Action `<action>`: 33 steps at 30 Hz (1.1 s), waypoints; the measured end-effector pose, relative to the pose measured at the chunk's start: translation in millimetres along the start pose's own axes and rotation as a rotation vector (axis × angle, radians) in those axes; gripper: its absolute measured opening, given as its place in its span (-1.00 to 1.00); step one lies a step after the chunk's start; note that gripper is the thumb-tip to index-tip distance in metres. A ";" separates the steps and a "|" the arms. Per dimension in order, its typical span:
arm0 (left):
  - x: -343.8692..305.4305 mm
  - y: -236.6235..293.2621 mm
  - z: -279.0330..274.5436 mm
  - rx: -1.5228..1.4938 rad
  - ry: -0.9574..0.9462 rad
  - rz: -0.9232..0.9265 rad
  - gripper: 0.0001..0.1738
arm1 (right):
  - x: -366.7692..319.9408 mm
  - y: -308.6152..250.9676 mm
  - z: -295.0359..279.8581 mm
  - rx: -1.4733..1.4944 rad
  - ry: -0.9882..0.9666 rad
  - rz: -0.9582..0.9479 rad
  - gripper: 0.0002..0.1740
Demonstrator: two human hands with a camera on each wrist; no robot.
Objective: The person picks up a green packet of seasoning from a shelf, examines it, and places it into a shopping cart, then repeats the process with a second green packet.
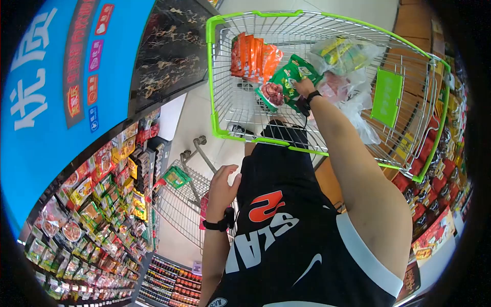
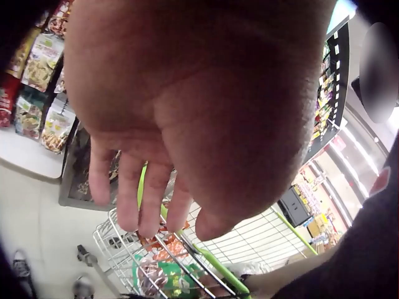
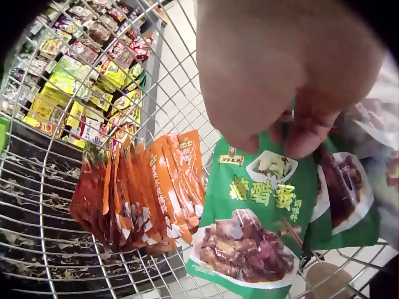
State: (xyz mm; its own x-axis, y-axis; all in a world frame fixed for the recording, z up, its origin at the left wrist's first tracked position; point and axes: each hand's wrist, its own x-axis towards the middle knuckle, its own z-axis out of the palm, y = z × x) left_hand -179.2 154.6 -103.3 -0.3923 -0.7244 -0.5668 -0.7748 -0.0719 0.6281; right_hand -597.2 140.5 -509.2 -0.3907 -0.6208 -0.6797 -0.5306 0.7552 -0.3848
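Note:
Inside a green-rimmed wire cart (image 1: 212,77), the right hand (image 1: 306,88) pinches the top edge of a green food packet (image 1: 272,95). In the right wrist view the right hand (image 3: 290,81) has its fingertips on that green packet (image 3: 249,224), and another green packet (image 3: 349,199) lies beside it. A row of orange packets (image 3: 149,193) stands to their left. The left hand (image 1: 222,188) is held in the air outside the cart, fingers loosely bent and holding nothing; the left wrist view shows the left hand's palm (image 2: 193,118) and relaxed fingers.
Plastic bags with goods (image 1: 348,56) lie at the cart's right end. A second wire cart (image 1: 174,204), with a green packet in it, stands at the left. Shelves of packets (image 1: 97,204) line the left side, and red goods (image 1: 440,179) the right.

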 end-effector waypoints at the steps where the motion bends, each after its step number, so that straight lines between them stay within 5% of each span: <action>1: -0.9 -1.0 -2.8 -0.001 0.007 0.008 -0.70 | -9.1 -11.1 -2.5 0.010 0.019 -0.027 -0.52; 6: -2.3 -5.1 -14.5 0.039 0.046 0.052 -0.72 | -50.9 -49.3 -28.0 0.461 0.099 0.159 -0.70; 13: -11.3 -24.0 -20.6 0.056 0.113 0.191 -0.72 | -94.8 -108.9 -78.1 0.196 0.478 -0.407 -0.77; 21: -41.3 -66.7 -31.9 0.012 0.203 0.259 -0.69 | -166.2 -182.8 -110.2 0.111 0.554 -0.543 -0.78; 25: -52.6 -101.7 -44.4 -0.143 0.307 0.246 -0.67 | -285.3 -278.3 -125.8 0.249 0.322 -0.713 -0.78; 28: -62.4 -115.0 -61.7 -0.120 0.575 0.305 -0.55 | -397.6 -350.1 -155.6 0.175 0.121 -0.918 -0.78; 30: -81.7 -91.7 -86.6 -0.305 0.766 0.268 -0.38 | -435.9 -376.0 -155.2 0.236 -0.021 -0.995 -0.81; 33: -88.0 -109.7 -97.1 -0.735 0.745 0.410 -0.27 | -463.5 -405.4 -135.6 0.490 -0.245 -1.022 -0.88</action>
State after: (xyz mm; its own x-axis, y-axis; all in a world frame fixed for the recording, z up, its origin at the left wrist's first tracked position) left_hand -11.5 159.7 -70.6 0.0342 -0.9976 0.0600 -0.0783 0.0572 0.9953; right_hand -303.0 93.6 46.5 0.2372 -0.9714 0.0059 -0.1457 -0.0416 -0.9884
